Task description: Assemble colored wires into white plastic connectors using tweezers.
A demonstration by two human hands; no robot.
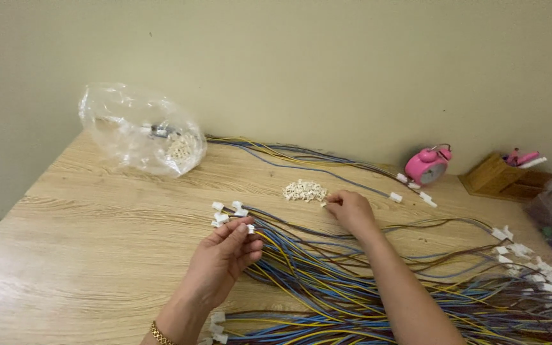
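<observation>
My left hand (225,257) pinches the end of a wire that carries a small white connector (249,228), at the near-left end of a big bundle of blue, yellow and brown wires (327,281). Several more white connectors (225,212) lie just beyond its fingers. My right hand (351,209) reaches forward with fingers closed on a tiny white piece at the edge of a small pile of white connector pieces (304,190).
A clear plastic bag (143,131) with more white pieces lies at the table's back left. A second wire bundle (301,158) runs along the wall. A pink alarm clock (428,165) and a wooden holder (505,177) stand at the back right. The wooden table (84,243) fills the view.
</observation>
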